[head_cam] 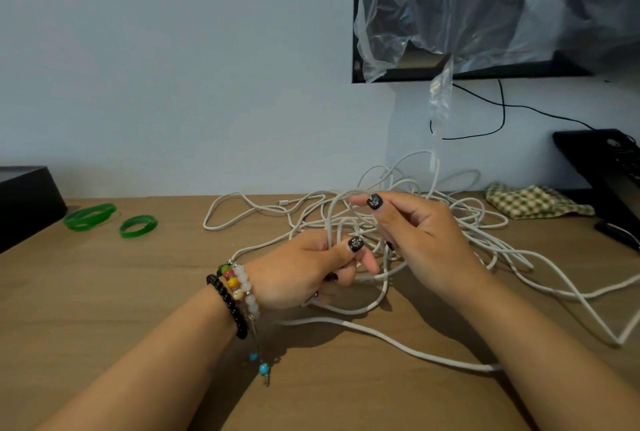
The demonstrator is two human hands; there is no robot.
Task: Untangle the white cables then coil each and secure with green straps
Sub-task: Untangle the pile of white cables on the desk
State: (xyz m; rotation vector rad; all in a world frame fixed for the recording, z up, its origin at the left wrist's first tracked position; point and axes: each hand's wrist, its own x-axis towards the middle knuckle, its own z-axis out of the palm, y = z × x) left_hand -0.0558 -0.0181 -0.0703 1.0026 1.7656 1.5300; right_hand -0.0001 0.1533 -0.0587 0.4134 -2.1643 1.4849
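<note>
We're basically at the start here, honestly. The white cables [398, 222] are one big knotted heap in the middle of the surface [138, 292], loops running out to the right and one strand trailing toward us under the right forearm. Nothing looks coiled yet as far as we can tell, and the green straps [110, 221] lie unused at the far left, well apart from the heap.

Our left hand [304, 271] is curled round a few strands low in the pile, and our right hand [415, 233] pinches a loop just above it, thumb and fingertips closed on the cable. So we'd say it's the untangling step, with all the coiling and strapping left.

Room-wise: the left half of the surface is open, good for laying out a freed cable. The right is tighter, with a checked cloth [533, 200] and a black keyboard [609, 167] close to the outer loops, and a black box [24, 202] sits by the straps. The wall is right behind the heap.
</note>
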